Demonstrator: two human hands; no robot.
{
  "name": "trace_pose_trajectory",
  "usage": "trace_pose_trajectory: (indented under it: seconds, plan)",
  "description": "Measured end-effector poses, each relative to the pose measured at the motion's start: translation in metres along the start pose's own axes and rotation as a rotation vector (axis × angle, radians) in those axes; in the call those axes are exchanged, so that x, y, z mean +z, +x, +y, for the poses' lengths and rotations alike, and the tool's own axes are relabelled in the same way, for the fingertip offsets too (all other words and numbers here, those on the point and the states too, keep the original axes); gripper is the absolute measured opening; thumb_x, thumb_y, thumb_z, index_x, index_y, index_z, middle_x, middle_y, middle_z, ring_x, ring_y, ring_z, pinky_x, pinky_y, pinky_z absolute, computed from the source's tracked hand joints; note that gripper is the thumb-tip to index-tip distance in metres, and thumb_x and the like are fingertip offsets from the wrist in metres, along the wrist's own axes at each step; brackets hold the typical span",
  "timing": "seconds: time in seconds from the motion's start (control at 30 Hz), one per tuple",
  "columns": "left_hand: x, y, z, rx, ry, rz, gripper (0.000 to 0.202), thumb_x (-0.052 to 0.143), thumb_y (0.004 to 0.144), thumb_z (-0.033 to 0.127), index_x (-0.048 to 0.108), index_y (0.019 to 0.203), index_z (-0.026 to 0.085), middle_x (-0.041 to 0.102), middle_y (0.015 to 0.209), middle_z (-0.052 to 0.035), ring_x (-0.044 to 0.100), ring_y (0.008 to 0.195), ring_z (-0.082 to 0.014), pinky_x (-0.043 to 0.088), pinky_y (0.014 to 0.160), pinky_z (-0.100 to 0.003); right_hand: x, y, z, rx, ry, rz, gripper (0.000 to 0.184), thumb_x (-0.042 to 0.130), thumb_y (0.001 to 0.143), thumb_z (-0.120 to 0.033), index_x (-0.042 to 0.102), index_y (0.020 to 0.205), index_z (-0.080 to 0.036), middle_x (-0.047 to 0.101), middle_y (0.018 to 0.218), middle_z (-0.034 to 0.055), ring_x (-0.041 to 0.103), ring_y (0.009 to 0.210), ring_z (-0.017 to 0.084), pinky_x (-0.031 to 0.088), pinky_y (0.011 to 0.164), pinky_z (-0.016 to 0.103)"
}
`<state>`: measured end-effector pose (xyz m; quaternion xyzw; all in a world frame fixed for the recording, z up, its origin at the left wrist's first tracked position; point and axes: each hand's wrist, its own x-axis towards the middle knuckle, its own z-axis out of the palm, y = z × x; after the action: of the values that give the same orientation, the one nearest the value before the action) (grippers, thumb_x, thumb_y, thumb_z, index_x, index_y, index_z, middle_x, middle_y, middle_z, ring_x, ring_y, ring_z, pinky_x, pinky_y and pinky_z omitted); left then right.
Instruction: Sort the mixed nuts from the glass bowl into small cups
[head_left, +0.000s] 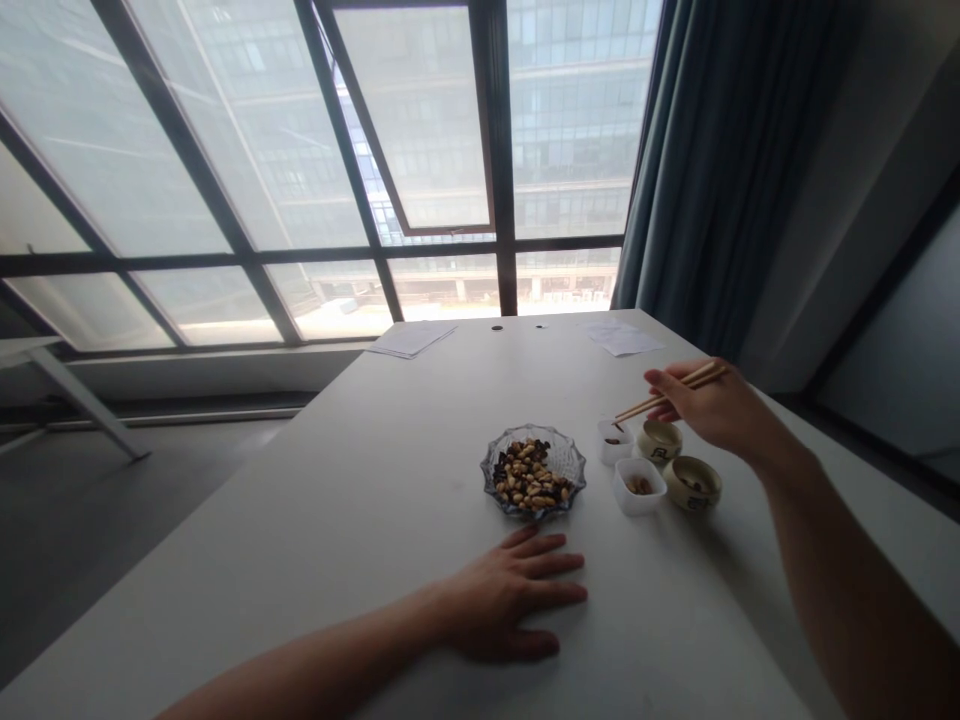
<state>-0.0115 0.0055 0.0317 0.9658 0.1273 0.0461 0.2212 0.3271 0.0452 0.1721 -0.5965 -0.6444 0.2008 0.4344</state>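
My right hand grips a pair of wooden chopsticks, tips pointing down and left. A small dark reddish piece is at the tips, just over a square white plastic cup; its kind is too small to make out. In front of that cup stands a second white plastic cup with brownish pieces inside. Two cream ceramic cups with dark markings stand just to the right. My left hand lies flat, fingers spread, on the table near a scalloped glass bowl of mixed nuts.
The white table reaches toward the windows. Paper sheets lie at its far left and more paper at its far right. A dark blue curtain hangs at the right. Another table's leg stands at the left.
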Motion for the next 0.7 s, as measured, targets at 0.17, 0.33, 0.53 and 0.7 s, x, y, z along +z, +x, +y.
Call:
trace_pose_trajectory:
  seconds: [0.17,0.33,0.53,0.7]
  plan:
    - [-0.001,0.001,0.002,0.002,0.012,0.002,0.063,0.060,0.098,0.051,0.046,0.156,0.031,0.039,0.165,-0.0041,0.029,0.155,-0.0359,0.017,0.128,-0.054,0.011,-0.006,-0.009,-0.032,0.054,-0.019,0.053,0.067,0.087,-0.069,0.069,0.075,-0.018,0.077,0.073,0.0103,0.078,0.068,0.028,0.062,0.057,0.031]
    - [-0.002,0.000,0.003,-0.008,0.006,-0.001,0.062,0.058,0.099,0.052,0.046,0.156,0.031,0.038,0.166,-0.0041,0.028,0.155,-0.0353,0.017,0.128,-0.054,0.033,-0.015,-0.025,-0.083,0.137,-0.194,0.048,0.069,0.087,-0.065,0.069,0.075,-0.019,0.076,0.072,0.0075,0.078,0.072,0.027,0.061,0.060,0.029]
    - [0.000,0.001,0.002,-0.008,0.014,-0.008,0.062,0.057,0.099,0.054,0.047,0.155,0.030,0.037,0.166,-0.0036,0.028,0.155,-0.0356,0.017,0.128,-0.055,0.076,-0.017,-0.022,-0.146,0.035,-0.374,0.046,0.065,0.093,-0.058,0.075,0.079,-0.016,0.076,0.070,0.0076,0.075,0.066,0.023,0.056,0.059,0.028]
    - [0.001,0.001,0.001,0.005,0.019,0.009,0.061,0.057,0.099,0.054,0.047,0.155,0.030,0.039,0.165,-0.0040,0.029,0.155,-0.0359,0.017,0.128,-0.055,0.093,-0.014,-0.008,-0.130,0.064,-0.370,0.046,0.064,0.093,-0.057,0.077,0.081,-0.016,0.077,0.071,0.0090,0.075,0.066,0.024,0.056,0.058,0.029]
